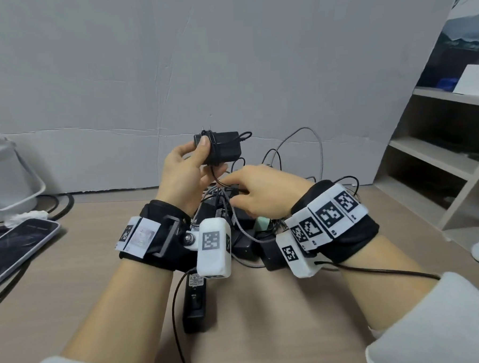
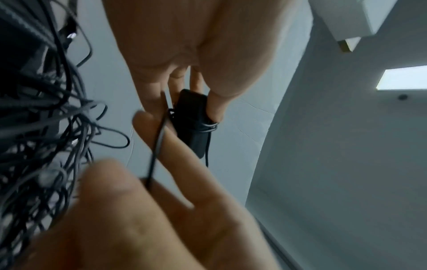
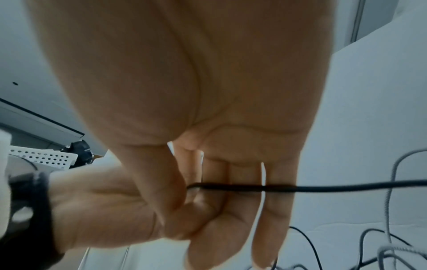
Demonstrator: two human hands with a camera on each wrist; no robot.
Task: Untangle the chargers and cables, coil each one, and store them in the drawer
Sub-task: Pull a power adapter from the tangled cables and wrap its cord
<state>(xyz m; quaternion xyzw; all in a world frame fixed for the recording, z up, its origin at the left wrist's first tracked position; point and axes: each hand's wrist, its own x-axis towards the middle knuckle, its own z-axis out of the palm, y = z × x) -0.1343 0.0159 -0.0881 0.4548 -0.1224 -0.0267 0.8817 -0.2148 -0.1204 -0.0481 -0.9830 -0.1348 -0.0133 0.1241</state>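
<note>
My left hand (image 1: 186, 173) has its fingers (image 2: 213, 104) and thumb clamped on a black charger (image 1: 221, 147), held up at the centre of the frame. My right hand (image 1: 264, 191), just below and to the right, pinches that charger's thin black cable (image 3: 300, 188) between thumb and fingers (image 3: 240, 210). Beneath both hands, a tangle of chargers and cables (image 1: 244, 236) lies on the desk (image 1: 281, 318). A phone (image 1: 14, 246) rests at the left edge, shelves (image 1: 439, 154) at the right.

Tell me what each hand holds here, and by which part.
Left hand grips the black charger by its pronged end; right hand pinches that charger's thin black cable between thumb and forefinger.
</note>
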